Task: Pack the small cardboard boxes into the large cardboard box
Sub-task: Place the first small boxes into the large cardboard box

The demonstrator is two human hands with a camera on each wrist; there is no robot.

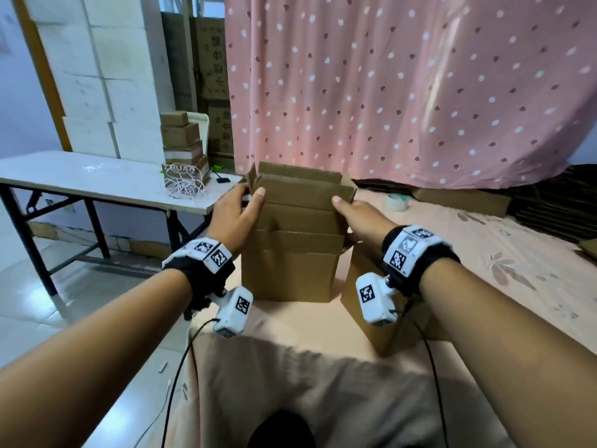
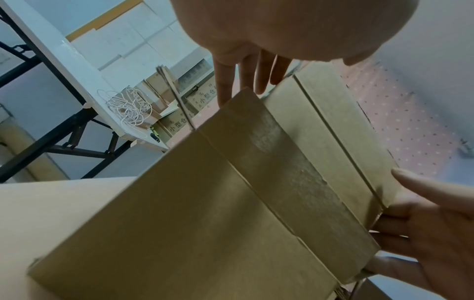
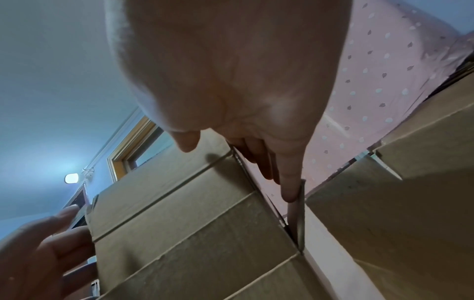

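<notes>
A large cardboard box (image 1: pixel 287 276) stands on the pink bed sheet (image 1: pixel 484 253) with its flaps up. A small cardboard box (image 1: pixel 297 215) with a taped seam (image 2: pixel 277 162) sits upright in its opening, held between both hands. My left hand (image 1: pixel 239 208) grips its left end, thumb on the near face and fingers (image 2: pixel 243 81) straight along the far side. My right hand (image 1: pixel 358 218) grips the right end the same way, fingers (image 3: pixel 287 182) reaching down beside a raised flap. How deep the small box sits is hidden.
A second cardboard box (image 1: pixel 387 337) stands just right of the large one, under my right wrist. A white folding table (image 1: pixel 97 176) at the left holds a coil of cord (image 1: pixel 184 182) and stacked small boxes (image 1: pixel 181 137). A tape roll (image 1: pixel 396 202) lies behind.
</notes>
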